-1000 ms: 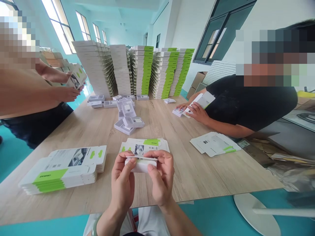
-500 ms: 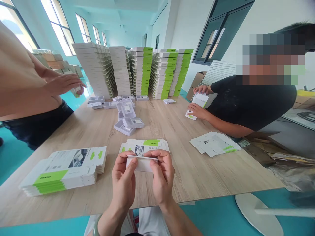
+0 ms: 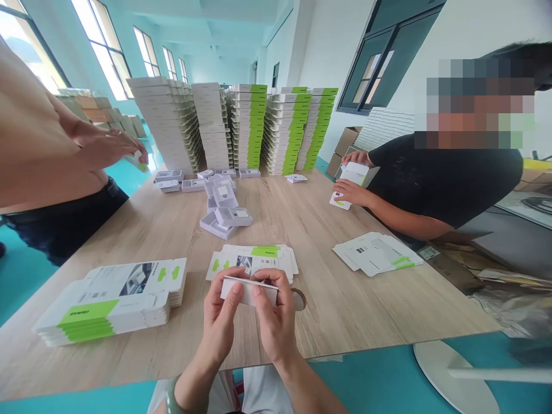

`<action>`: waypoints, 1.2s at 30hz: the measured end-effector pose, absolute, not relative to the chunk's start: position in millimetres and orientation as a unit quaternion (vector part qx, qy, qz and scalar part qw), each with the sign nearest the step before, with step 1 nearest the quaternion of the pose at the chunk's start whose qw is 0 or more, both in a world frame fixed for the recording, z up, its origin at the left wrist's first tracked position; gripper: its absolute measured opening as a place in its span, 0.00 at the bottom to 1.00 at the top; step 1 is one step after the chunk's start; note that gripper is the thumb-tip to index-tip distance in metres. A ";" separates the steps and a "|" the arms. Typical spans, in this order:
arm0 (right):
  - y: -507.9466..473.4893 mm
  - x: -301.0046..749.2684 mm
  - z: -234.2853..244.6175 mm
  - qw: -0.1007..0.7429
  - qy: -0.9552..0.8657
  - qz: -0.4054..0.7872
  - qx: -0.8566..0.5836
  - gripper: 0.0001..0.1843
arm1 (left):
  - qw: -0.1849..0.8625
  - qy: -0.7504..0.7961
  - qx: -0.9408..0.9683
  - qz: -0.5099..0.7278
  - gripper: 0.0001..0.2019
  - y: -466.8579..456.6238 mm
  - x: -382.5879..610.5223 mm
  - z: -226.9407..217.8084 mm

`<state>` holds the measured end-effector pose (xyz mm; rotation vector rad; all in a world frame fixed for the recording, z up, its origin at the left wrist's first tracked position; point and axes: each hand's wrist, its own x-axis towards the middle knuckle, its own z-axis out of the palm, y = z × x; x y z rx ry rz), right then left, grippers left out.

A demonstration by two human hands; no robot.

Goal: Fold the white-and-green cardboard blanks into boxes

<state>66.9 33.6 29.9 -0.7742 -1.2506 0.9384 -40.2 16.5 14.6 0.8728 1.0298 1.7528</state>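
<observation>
- Fingers (image 3: 230,289) of left hand (image 3: 219,325) and right hand (image 3: 276,325) clenched on a white card box (image 3: 246,293), pinched at both ends, held just above the table
- Just beyond: flat printed cartons (image 3: 252,260) on the wooden table (image 3: 345,305)
- Near left: a stack of folded green-and-white cartons (image 3: 110,305); right: a loose flat pile (image 3: 375,253)
- Mid-table: a heap of white trays (image 3: 224,210); behind it, tall stacked boxes (image 3: 248,129)
- Far right: a co-worker's hands (image 3: 351,192) on a white carton (image 3: 353,175)

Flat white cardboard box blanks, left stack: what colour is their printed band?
Lime green band, shown in the head view.
</observation>
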 end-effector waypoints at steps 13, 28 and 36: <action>33.7 71.8 31.1 0.665 -0.549 0.406 -0.301 0.05 | 0.455 0.414 0.339 0.712 0.15 11.4 -34.1 26.2; 48.6 83.6 35.1 0.631 -0.468 0.519 -0.337 0.15 | 0.322 0.496 0.396 0.703 0.27 22.0 -39.7 17.3; 25.4 74.4 -1.8 0.532 -0.636 0.394 -0.397 0.20 | 0.283 0.580 0.315 0.696 0.25 24.8 -52.2 22.4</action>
